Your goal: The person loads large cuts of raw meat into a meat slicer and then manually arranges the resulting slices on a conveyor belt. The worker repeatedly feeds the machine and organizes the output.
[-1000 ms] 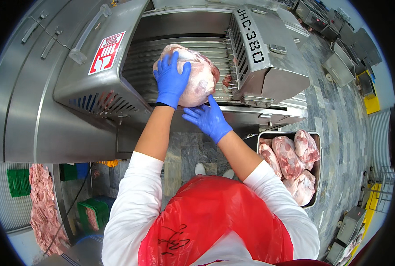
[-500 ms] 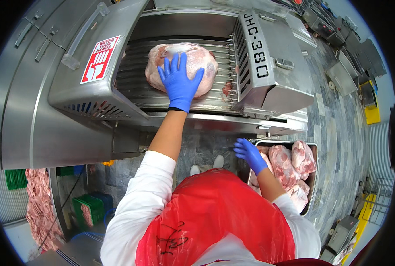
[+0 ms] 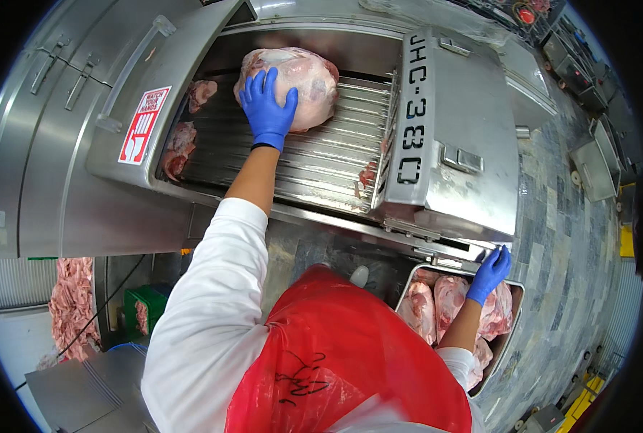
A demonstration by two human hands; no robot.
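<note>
A large, pale, rounded cut of raw meat (image 3: 310, 76) lies at the far side of the ribbed metal bed (image 3: 321, 166) of a steel machine. My left hand (image 3: 269, 112), in a blue glove, rests on its near left side with the fingers spread. My right hand (image 3: 489, 276), also blue-gloved, reaches over a metal tub (image 3: 517, 317) of raw meat pieces (image 3: 419, 310). Its extended fingertips are at the machine's front right edge; whether they press on anything there is too small to tell.
Small meat scraps (image 3: 179, 148) lie at the bed's left end. A slotted steel housing (image 3: 455, 144) stands to the right of the bed, a steel hood (image 3: 130, 130) to its left. Meat trimmings (image 3: 72, 307) and a green crate (image 3: 144, 307) are at the lower left.
The large cut has slid toward the far side of the bed under my left hand. My right hand has moved right, from the tub's left side to the machine's front right edge. The view has shifted.
</note>
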